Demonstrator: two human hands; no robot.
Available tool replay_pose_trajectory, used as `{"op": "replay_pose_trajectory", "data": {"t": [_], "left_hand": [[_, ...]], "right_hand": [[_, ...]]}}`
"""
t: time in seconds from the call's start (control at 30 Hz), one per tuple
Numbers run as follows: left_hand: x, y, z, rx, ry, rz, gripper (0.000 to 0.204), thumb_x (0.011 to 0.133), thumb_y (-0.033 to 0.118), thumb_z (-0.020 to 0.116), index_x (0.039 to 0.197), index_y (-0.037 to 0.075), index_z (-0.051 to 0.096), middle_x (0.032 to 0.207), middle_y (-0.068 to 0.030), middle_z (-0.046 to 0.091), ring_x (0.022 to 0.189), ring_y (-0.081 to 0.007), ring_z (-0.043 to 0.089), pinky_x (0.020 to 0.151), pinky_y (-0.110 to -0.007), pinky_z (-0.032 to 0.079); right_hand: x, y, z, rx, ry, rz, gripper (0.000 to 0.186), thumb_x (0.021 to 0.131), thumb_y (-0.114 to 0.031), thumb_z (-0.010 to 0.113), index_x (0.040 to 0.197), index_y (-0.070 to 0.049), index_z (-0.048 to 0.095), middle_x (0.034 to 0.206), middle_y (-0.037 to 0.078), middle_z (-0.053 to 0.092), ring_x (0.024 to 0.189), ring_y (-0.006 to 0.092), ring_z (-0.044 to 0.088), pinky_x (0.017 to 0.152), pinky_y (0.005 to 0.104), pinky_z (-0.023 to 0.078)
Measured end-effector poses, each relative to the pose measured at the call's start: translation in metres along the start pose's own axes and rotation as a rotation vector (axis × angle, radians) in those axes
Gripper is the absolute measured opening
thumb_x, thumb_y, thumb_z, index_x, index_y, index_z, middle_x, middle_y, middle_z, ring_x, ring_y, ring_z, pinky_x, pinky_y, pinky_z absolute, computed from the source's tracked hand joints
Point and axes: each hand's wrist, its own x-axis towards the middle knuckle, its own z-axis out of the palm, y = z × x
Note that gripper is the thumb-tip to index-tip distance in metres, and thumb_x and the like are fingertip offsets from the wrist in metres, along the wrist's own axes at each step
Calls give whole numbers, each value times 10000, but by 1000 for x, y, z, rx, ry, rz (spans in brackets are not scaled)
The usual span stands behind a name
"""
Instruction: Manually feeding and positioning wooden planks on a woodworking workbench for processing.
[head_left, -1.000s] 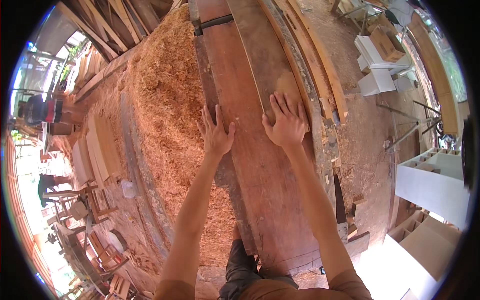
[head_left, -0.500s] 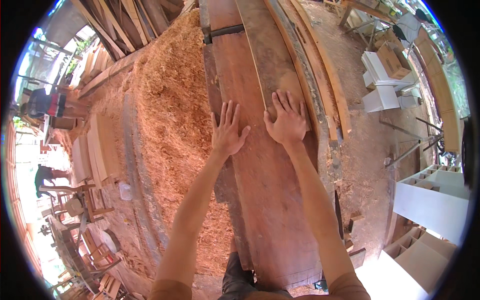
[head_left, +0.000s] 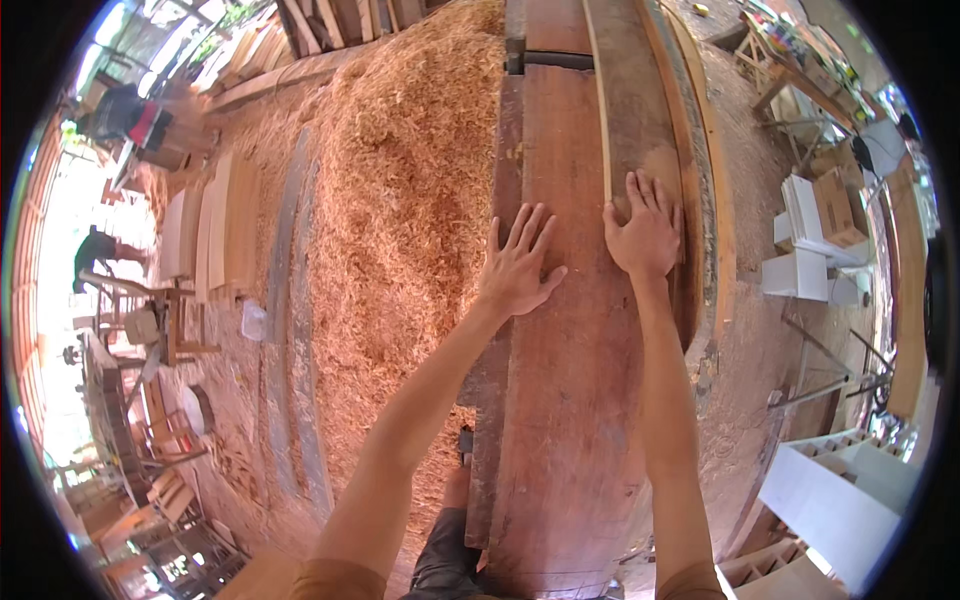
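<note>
My left hand (head_left: 518, 268) lies flat on the left part of a long reddish-brown machine bed (head_left: 565, 400), its fingers stretched and thumb spread to the right. A long brown wooden board (head_left: 630, 90) runs away from me along the bed's right side. On the near end of that board rests my right hand (head_left: 645, 235), palm down with fingers extended, gripping nothing. Its palm covers part of the board's end. Ahead of both hands, a dark slot (head_left: 560, 61) crosses the bed to the left of the board.
Wood shavings (head_left: 400, 180) are heaped along the bed's left side. A long wooden rail (head_left: 715, 170) borders its right. Stacked planks (head_left: 228, 220) stand at left, with a person (head_left: 140, 120) beyond. White boxes (head_left: 800, 240), a cardboard box (head_left: 838, 207) and a white cabinet (head_left: 830, 500) stand at right.
The view has swung, so the bed and both hands appear farther right. Both hands stay flat, the left on the bed and the right on the board, in nearly the same places.
</note>
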Motion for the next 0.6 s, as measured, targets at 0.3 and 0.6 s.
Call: {"op": "replay_pose_trajectory", "data": {"t": [0.3, 0.6], "left_hand": [[0, -6, -3, -51, 20, -9, 797, 960, 561, 498, 1595, 144, 257, 1670, -74, 189, 1554, -261, 123, 1248, -586, 75], [1, -6, -6, -156, 152, 2, 784, 915, 427, 611, 1548, 79, 306, 1595, -126, 301, 1515, -304, 222, 1235, -580, 156]], "right_hand": [[24, -6, 13, -19, 9, 5, 606, 948, -468, 532, 1479, -177, 517, 1565, -20, 449, 1478, 190, 351, 1229, 486, 230], [32, -73, 23, -76, 52, -7, 626, 939, -487, 505, 1479, -170, 518, 1570, 11, 445, 1480, 229, 350, 1222, 509, 192]]}}
